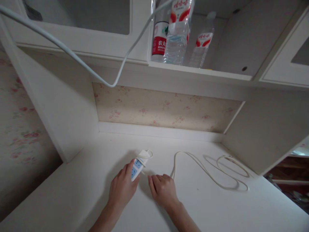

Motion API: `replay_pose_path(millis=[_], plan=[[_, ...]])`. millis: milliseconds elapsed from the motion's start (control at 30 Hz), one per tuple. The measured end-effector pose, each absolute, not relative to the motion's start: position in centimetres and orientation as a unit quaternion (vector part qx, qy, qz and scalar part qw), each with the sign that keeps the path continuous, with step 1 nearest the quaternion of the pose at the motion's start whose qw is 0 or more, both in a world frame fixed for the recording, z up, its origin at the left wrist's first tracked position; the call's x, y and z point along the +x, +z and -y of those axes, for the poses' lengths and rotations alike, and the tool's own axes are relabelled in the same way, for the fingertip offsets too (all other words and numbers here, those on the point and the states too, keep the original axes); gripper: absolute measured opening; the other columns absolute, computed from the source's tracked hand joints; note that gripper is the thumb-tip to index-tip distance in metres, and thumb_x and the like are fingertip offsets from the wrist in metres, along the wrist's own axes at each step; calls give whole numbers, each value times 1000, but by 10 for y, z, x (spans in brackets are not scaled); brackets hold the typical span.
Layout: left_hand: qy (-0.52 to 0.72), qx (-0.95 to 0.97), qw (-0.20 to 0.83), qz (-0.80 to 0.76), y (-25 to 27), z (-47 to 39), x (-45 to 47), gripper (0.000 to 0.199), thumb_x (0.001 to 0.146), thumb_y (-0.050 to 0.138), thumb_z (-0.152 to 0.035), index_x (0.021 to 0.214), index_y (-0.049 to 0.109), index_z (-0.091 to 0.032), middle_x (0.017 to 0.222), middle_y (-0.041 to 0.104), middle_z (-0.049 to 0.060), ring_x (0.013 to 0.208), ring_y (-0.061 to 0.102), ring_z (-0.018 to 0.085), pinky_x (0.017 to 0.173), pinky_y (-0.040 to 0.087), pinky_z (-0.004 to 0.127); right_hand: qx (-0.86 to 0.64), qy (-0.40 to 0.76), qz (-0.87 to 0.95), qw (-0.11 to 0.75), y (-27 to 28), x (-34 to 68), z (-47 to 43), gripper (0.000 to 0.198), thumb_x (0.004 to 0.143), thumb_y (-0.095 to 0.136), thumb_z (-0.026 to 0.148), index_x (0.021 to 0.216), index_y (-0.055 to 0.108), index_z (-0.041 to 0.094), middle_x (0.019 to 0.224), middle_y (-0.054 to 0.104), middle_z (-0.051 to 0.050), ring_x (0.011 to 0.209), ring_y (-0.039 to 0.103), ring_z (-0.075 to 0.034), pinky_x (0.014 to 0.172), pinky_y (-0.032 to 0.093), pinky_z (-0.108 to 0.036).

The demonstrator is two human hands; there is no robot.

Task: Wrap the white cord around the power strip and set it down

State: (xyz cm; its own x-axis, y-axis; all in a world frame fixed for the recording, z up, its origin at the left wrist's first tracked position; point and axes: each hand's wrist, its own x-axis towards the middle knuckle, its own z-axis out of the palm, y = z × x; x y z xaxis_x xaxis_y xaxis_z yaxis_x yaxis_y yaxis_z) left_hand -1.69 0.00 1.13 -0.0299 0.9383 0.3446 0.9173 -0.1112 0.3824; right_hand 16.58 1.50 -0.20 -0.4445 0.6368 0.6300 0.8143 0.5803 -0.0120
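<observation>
A white power strip (144, 155) with blue socket faces is gripped in my left hand (123, 184), tilted over the white desktop. One turn of its thin white cord (193, 157) wraps around the strip near the far end, with a small loop sticking out there. My right hand (164, 190) is closed on the cord just right of the strip. From my right fist the cord runs off to the right and lies in loose loops on the desk. The plug end of the cord cannot be made out.
A thick pale cable (79, 61) hangs in front of the upper cabinet. Water bottles (177, 35) stand on the open shelf above. Side panels (277, 125) bound the desk (205, 209), with flowered wallpaper (154, 108) behind.
</observation>
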Motion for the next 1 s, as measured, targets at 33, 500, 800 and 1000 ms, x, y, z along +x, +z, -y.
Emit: replay_pose_path(millis=[33,500,800,1000], plan=[[252,703,13,-665,9,1,-18,54,87,50,-24,138,31,-26,120,60,9,101,62,24,82,47,33,-416,-158,846,293,1,165,-14,29,93,45,22,66,55,20,53,59,0,47,49,-11,56,24,-29],[202,823,168,-504,13,15,-17,47,72,61,-20,118,55,-28,117,63,3,106,58,24,95,44,35,-150,-256,937,184,91,145,-53,43,94,40,30,54,53,19,46,57,1,41,42,-9,53,22,-30],[294,812,311,-397,35,28,-22,50,60,67,-15,108,61,-26,100,67,-1,87,61,18,81,49,25,-357,-148,919,81,81,129,-98,54,98,28,37,65,65,17,66,70,-6,57,60,-13,64,34,-28],[419,725,302,-455,25,21,-26,62,66,71,-23,125,52,-23,121,62,5,107,59,22,97,45,32,-486,-81,870,20,47,154,-95,51,99,27,37,75,69,17,76,73,-8,70,67,-18,62,37,-25]])
